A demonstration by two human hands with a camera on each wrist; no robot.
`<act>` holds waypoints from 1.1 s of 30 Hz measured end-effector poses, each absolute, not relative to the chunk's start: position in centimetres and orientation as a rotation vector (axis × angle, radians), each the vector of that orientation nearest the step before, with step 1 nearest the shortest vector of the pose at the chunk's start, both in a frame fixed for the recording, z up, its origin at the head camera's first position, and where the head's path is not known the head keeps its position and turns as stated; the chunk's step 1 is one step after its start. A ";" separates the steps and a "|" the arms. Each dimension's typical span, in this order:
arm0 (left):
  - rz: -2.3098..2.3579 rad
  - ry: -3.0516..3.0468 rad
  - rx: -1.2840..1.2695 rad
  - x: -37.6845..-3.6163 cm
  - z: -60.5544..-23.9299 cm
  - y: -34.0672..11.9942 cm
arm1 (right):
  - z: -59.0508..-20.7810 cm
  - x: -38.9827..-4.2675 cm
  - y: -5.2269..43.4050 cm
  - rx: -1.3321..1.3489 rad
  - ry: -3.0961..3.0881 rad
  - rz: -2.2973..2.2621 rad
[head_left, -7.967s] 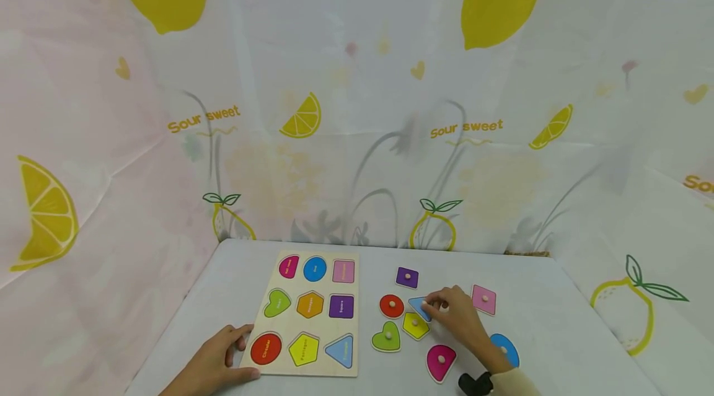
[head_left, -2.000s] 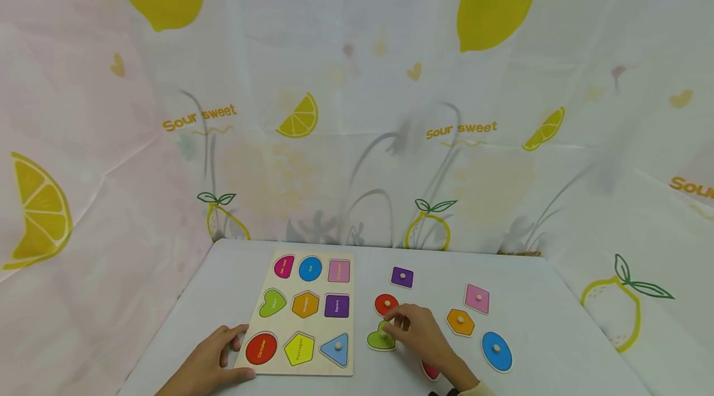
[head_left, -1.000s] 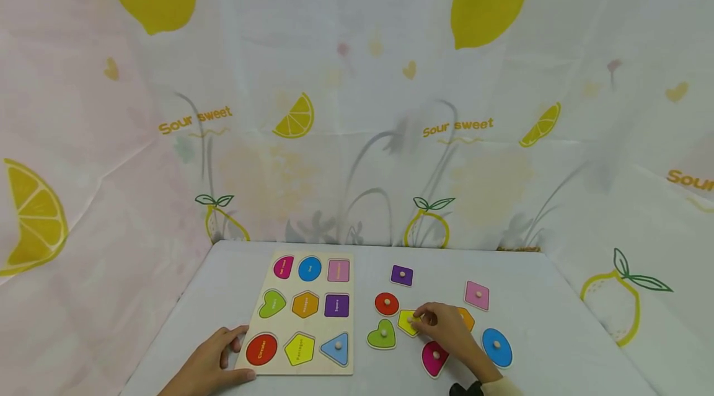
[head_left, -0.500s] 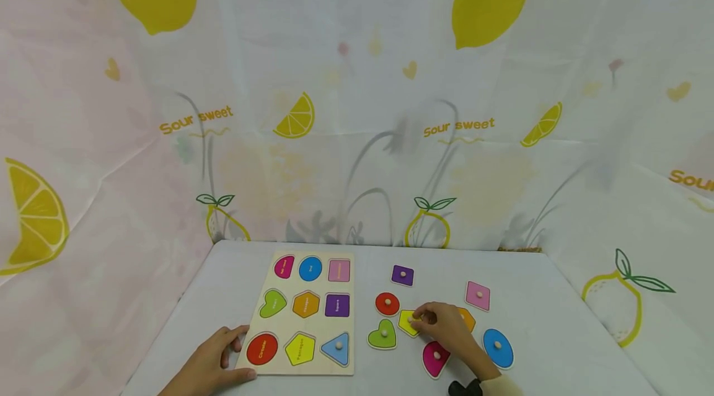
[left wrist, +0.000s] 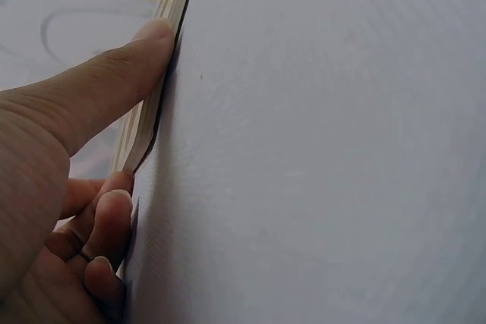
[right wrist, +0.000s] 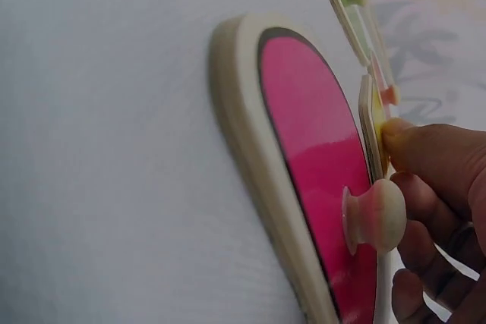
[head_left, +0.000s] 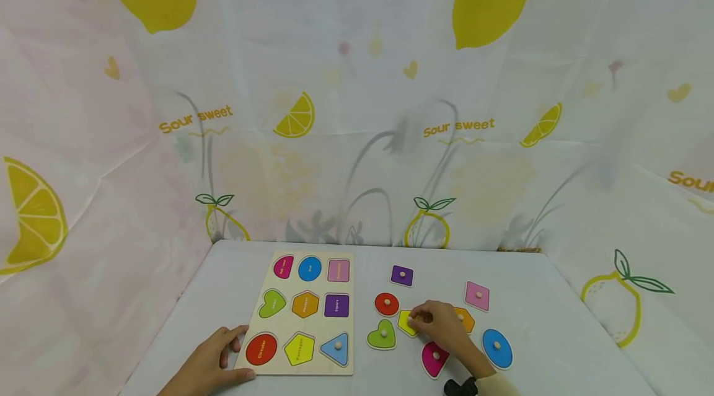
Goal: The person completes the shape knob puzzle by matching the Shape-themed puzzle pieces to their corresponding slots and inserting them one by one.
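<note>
A wooden shape puzzle board (head_left: 321,323) lies on the left of the table, with a knobbed blue triangle piece (head_left: 330,354) in its lower right slot. My left hand (head_left: 211,360) holds the board's near left corner. The left wrist view shows the thumb pressed along the board's edge and the other fingers curled round the corner. Right of the board, my right hand (head_left: 444,326) pinches the knob of a yellow pentagon piece (head_left: 405,323), which appears to lie on the table. The knob is hidden by the fingertips. A pink half-round piece (right wrist: 315,149) sits close below that hand.
Around the right hand lie a green heart (head_left: 382,336), a red circle (head_left: 387,304), a purple square (head_left: 401,276), a pink square-like piece (head_left: 476,297), an orange hexagon (head_left: 465,320) partly covered, and a blue round piece (head_left: 498,349). A lemon-print cloth (head_left: 357,105) hangs behind the white table.
The blue triangle went from my right fingers into the board's slot. My right hand then moved from beside the green heart to the yellow pentagon's knob, with little motion since. The left hand stayed.
</note>
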State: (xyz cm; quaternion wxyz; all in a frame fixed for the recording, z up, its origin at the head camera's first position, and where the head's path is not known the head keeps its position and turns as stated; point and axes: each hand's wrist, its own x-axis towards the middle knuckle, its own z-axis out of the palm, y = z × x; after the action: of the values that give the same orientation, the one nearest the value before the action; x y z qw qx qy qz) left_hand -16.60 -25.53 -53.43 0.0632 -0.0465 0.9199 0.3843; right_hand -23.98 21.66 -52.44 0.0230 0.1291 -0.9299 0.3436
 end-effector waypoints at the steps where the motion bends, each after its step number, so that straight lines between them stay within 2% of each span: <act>1: 1.162 2.779 -0.142 -16.6 -53.4 -25.5 | -52.5 -24.0 21.6 0.404 -2.878 1.054; 19: 1.162 2.789 -0.121 -16.6 -53.4 -25.7 | -51.8 -23.6 21.2 0.420 -2.868 1.104; 33: 1.172 2.781 -0.118 -16.5 -53.2 -25.6 | -51.8 -23.5 19.7 0.536 -2.850 1.111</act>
State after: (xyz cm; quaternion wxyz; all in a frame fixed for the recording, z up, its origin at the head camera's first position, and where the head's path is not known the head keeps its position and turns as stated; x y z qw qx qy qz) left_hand -16.45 -25.57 -53.24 0.0607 -0.0390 0.9191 0.3873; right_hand -23.53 19.65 -51.77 0.0179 0.1724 -0.9177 0.3576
